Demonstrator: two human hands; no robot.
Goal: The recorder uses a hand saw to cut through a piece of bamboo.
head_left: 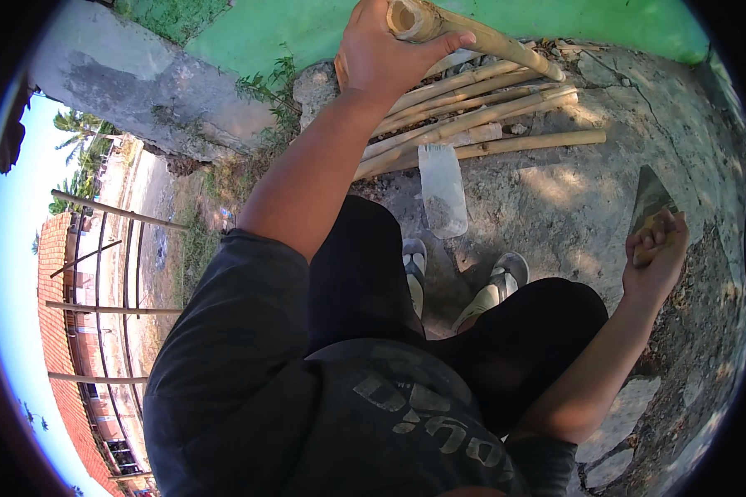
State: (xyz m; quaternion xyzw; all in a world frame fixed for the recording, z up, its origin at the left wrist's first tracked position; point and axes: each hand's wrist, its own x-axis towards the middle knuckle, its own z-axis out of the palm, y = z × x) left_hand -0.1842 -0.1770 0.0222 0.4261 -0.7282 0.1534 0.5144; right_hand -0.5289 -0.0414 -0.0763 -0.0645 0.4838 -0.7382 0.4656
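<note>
My left hand (381, 51) is closed around the cut end of a thick bamboo pole (489, 40) and holds it up at the top of the view. The pole slants down to the right over a pile of bamboo poles (464, 116) lying on the ground. At the right, my right hand (656, 248) grips the wooden handle of a broad metal blade (648, 197), which points up and away from me. My two feet in grey shoes (499, 280) stand on the bare ground between the hands.
A clear plastic bottle (442, 190) lies on the cracked concrete ground just below the pile. A green wall (323, 25) and a grey concrete ledge (133, 91) run behind. Flat stones (630, 414) lie at the lower right. A bamboo frame (108, 273) stands at the left.
</note>
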